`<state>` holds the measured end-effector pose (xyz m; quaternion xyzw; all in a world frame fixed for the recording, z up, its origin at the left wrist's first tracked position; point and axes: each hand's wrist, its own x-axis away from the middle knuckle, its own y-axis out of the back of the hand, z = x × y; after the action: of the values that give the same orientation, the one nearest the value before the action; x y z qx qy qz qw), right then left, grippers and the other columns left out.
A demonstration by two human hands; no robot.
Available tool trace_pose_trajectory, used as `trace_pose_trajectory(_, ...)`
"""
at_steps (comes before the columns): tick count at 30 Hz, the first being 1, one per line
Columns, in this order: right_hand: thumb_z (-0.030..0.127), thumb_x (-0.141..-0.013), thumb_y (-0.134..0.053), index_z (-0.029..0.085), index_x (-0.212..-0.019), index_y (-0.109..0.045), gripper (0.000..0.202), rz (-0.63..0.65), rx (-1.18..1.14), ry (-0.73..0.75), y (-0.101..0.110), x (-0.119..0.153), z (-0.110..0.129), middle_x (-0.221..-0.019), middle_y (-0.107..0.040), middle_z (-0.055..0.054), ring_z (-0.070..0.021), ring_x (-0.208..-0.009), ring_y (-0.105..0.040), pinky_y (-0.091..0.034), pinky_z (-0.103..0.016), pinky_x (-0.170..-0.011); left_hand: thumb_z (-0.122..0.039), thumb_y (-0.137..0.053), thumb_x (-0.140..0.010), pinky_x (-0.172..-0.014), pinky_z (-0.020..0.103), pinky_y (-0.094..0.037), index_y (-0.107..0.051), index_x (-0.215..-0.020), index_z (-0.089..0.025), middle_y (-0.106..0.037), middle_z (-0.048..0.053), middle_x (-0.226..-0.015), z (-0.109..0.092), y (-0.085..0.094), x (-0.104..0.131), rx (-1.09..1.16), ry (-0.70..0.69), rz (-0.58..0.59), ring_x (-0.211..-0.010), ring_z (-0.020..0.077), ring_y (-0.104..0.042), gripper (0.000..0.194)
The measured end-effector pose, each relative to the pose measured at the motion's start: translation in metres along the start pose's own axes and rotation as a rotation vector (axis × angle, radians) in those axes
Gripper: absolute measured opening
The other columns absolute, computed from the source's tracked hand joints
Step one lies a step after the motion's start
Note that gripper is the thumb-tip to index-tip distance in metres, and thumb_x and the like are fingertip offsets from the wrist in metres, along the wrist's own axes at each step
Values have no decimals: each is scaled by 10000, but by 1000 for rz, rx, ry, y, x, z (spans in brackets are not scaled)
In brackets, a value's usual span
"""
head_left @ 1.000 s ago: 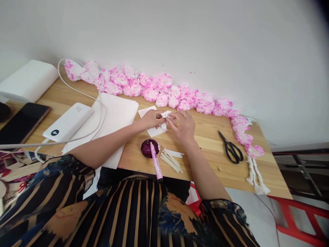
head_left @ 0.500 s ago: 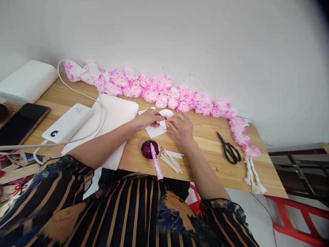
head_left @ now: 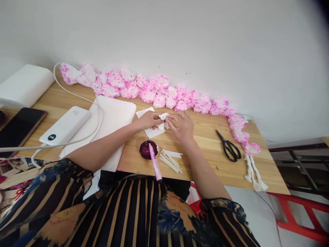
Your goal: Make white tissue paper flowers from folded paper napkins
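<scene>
Pinches white tissue [head_left: 163, 116] in left hand [head_left: 149, 120] and right hand [head_left: 183, 127] | bunches it narrower than half a second ago | looks mid-shaping

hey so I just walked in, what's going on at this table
A person's left hand and right hand are together pinching a small, gathered piece of white tissue above the wooden table. Ruffled pink-and-white flowers form a long row behind the hands, by the wall. A stack of white sheets lies by the left forearm. Nearer the person are a pink marker and some pale sticks; black scissors lie to the right, untouched.
</scene>
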<state>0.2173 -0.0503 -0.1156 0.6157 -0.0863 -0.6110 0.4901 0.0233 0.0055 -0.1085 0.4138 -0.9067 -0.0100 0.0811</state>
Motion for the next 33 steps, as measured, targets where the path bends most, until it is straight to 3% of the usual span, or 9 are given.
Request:
trace_pose_trajectory(8, 270, -973, -602, 229, -836, -669, 158, -8, -50, -127, 0, 0, 3, -806, -693, -33, -207, -784, -611, -466, -358, -738, -448, -655, -842, -517, 173, -389, -700, -845, -130, -599, -18, -646, 13, -1, -5, -217, -88, -26, -548, 76, -533, 321)
trace_pose_trajectory(16, 299, -991, -592, 230, -853, -671, 173, 1, -91, -110, -1, 0, 5, -816, -709, -38, -213, -784, -609, -459, -367, -740, -257, -660, -807, -501, 170, -433, -680, -852, -124, -605, -20, -631, 4, -3, -1, -114, 4, -83, -525, 73, -516, 142)
trace_pose_trajectory(21, 337, -1026, -548, 240, -888, -706, 231, 56, -62, 8, 5, -3, 2, -868, -738, -52, -220, -840, -629, -476, -380, -762, -198, -665, -814, -405, 159, -302, -644, -783, -129, -557, -31, -500, -3, 0, -1, 87, 125, -55, -395, 49, -428, 78)
trace_pose_trajectory(25, 330, -1034, -529, 241, -904, -729, 255, 114, -11, 95, 9, -5, 1, -916, -753, -59, -220, -874, -627, -476, -379, -773, -202, -707, -787, -386, 157, -278, -624, -760, -136, -539, -33, -469, -2, 2, -2, 231, 160, -7, -382, 52, -440, 109)
trace_pose_trajectory(33, 339, -1022, -564, 228, -1013, -709, 184, 92, 17, 69, 5, -3, 2, -881, -737, -54, -225, -852, -620, -460, -374, -776, -147, -656, -837, -405, 151, -322, -669, -805, -118, -567, -51, -510, -3, -3, 1, 49, 92, -49, -391, 39, -453, 45)
